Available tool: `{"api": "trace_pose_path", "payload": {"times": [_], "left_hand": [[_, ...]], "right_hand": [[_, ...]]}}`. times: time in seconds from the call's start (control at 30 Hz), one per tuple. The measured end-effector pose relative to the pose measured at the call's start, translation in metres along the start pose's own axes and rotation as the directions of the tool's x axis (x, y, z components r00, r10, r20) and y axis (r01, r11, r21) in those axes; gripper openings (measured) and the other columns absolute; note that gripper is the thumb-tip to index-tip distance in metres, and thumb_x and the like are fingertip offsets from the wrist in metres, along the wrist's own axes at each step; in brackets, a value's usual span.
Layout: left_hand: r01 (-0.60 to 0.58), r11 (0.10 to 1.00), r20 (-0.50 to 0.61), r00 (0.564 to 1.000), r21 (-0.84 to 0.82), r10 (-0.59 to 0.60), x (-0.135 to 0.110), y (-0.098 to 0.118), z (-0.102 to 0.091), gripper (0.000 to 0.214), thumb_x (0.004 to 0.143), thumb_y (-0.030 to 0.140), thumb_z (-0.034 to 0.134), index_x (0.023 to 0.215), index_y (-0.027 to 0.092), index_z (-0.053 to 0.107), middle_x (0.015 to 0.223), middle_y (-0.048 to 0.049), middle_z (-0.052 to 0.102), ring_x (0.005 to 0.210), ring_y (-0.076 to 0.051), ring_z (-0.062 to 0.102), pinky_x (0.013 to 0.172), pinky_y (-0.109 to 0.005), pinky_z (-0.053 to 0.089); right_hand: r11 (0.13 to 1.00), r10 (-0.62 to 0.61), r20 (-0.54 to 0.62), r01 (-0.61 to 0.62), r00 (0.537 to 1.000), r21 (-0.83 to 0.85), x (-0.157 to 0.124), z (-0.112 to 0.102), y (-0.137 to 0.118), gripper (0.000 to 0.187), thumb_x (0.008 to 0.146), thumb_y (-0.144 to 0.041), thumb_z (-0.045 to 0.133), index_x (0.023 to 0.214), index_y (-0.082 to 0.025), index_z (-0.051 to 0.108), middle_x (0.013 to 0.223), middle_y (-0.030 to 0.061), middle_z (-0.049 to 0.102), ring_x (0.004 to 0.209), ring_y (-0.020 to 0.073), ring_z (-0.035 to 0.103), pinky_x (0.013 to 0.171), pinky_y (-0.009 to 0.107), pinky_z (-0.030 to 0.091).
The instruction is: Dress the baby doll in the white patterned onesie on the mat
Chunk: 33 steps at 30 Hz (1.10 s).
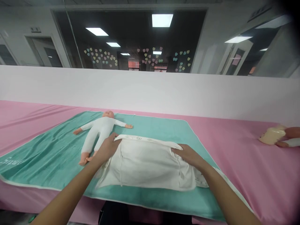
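Observation:
A white piece of baby clothing (150,165) with a small print along its folded edge spreads over the near middle of a green towel (164,203). My left hand (109,148) pinches its upper left corner, fingers closed on the cloth. At the upper right corner, my right hand (187,154) grips the same garment, its fingertips partly hidden in the fabric. Left of the garment lies a baby doll (100,128) on its back, white-bodied, arms spread out. Its feet are close to my left forearm, which partly covers one of them.
Pink cloth (253,162) covers the table around the towel. At the far right rest a cream-coloured bag-like item (272,135) and part of another doll (292,132). A low white wall (150,92) runs behind the table, below a dark window (131,40).

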<state>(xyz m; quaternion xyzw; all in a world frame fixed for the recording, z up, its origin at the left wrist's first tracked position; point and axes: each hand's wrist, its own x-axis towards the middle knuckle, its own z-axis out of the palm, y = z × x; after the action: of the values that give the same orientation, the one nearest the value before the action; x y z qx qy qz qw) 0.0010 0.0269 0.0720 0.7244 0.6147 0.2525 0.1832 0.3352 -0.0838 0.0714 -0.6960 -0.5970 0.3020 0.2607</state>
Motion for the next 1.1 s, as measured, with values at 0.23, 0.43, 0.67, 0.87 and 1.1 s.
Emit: {"api": "trace_pose_path", "payload": {"times": [0.23, 0.43, 0.67, 0.87, 1.1], "left_hand": [[-0.065, 0.860, 0.006, 0.997, 0.506, 0.072, 0.094, 0.004, 0.069, 0.045, 0.087, 0.046, 0.028, 0.109, 0.014, 0.050, 0.086, -0.0157, 0.064, 0.081, -0.030, 0.061, 0.069, -0.038, 0.044], [-0.027, 0.855, -0.029, 0.998, 0.518, 0.049, 0.150, -0.006, 0.145, 0.050, 0.089, 0.038, 0.026, 0.127, 0.007, 0.038, 0.087, -0.0191, 0.064, 0.080, -0.029, 0.062, 0.067, -0.039, 0.045], [-0.065, 0.843, -0.183, 0.965, 0.533, 0.190, 0.160, -0.008, 0.164, 0.034, 0.087, 0.019, 0.030, 0.113, 0.012, 0.050, 0.117, -0.0183, 0.051, 0.110, -0.029, 0.046, 0.078, -0.038, 0.043], [-0.388, 0.818, -0.031, 0.897, 0.424, 0.441, 0.117, 0.020, 0.190, 0.031, 0.082, 0.012, 0.036, 0.108, 0.017, 0.053, 0.115, -0.0115, 0.053, 0.109, -0.023, 0.046, 0.090, -0.038, 0.035], [-0.305, 0.844, -0.021, 0.937, 0.441, 0.350, 0.120, 0.005, 0.212, 0.045, 0.087, 0.037, 0.033, 0.127, 0.019, 0.044, 0.140, -0.0122, 0.035, 0.132, -0.029, 0.022, 0.102, -0.058, 0.014]], "right_hand": [[0.809, 0.156, -0.287, -0.289, 0.945, -0.512, 0.111, 0.024, 0.022, 0.031, 0.082, -0.042, 0.039, 0.090, -0.018, 0.057, 0.095, 0.0096, 0.061, 0.085, 0.0240, 0.057, 0.068, 0.032, 0.039], [0.777, 0.032, -0.519, -0.348, 0.854, -0.525, 0.180, 0.070, 0.052, 0.024, 0.086, -0.024, 0.035, 0.104, -0.019, 0.050, 0.103, 0.0114, 0.054, 0.093, 0.0224, 0.054, 0.073, 0.033, 0.037], [0.759, -0.214, -0.553, -0.219, 0.805, -0.613, 0.199, 0.082, 0.063, 0.043, 0.082, -0.007, 0.030, 0.119, -0.019, 0.046, 0.125, 0.0127, 0.045, 0.108, 0.0250, 0.043, 0.090, 0.041, 0.029], [0.767, -0.420, -0.285, 0.170, 0.861, -0.618, 0.185, 0.120, 0.029, 0.037, 0.087, -0.017, 0.032, 0.121, -0.019, 0.048, 0.128, 0.0088, 0.046, 0.116, 0.0208, 0.039, 0.102, 0.034, 0.022], [0.823, -0.207, -0.322, -0.013, 0.924, -0.568, 0.199, 0.129, 0.045, 0.051, 0.088, -0.041, 0.033, 0.127, -0.009, 0.043, 0.131, 0.0169, 0.043, 0.123, 0.0266, 0.033, 0.104, 0.040, 0.017]]}}
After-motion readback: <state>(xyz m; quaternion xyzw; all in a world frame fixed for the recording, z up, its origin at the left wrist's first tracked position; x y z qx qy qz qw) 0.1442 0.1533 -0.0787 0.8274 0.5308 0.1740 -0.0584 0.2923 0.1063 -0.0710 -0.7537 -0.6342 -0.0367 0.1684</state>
